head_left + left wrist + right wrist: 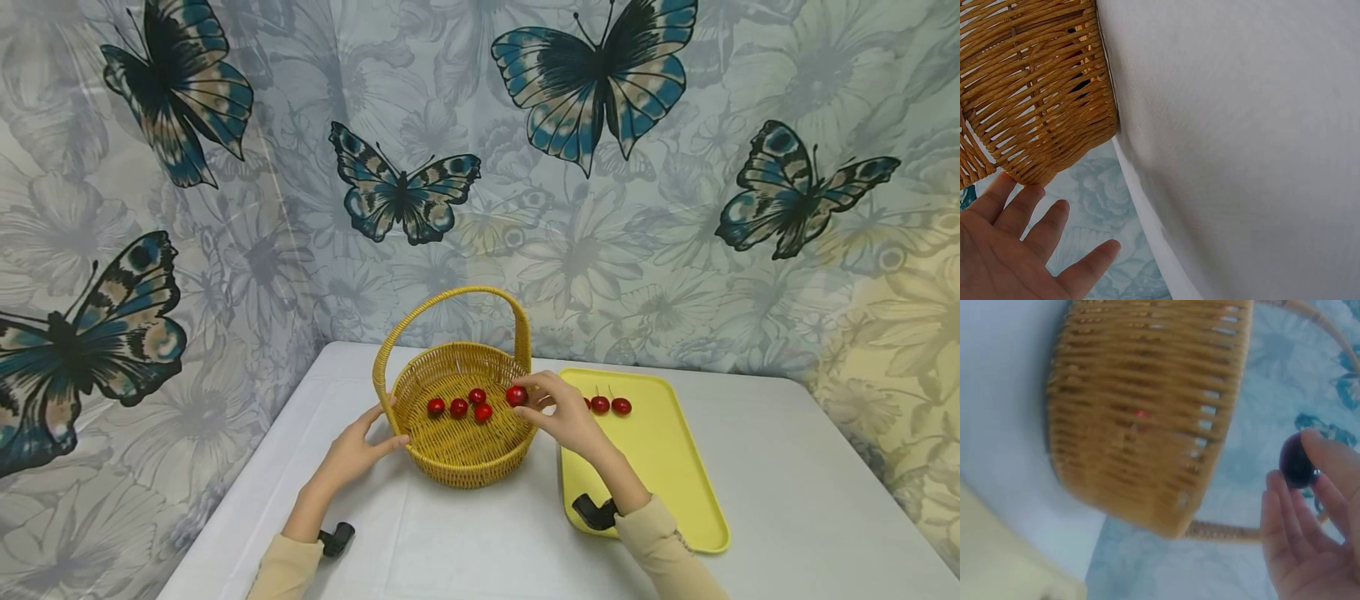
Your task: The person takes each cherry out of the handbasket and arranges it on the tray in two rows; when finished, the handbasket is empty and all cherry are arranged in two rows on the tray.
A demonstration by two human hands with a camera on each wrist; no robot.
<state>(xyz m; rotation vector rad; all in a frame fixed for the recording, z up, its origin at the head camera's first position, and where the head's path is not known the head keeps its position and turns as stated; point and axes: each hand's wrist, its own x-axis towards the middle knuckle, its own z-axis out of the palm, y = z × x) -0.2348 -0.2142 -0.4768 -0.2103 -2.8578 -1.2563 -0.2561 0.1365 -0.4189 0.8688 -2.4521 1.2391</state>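
With the right hand pinching a red cherry over the wicker basket's right side, a low, gentle release should limit rolling, provided the left hand's extended fingers, touching the left side, keep the basket steady.

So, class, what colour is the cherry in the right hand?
The cherry is red, best seen in the head view; the right wrist view darkens it.
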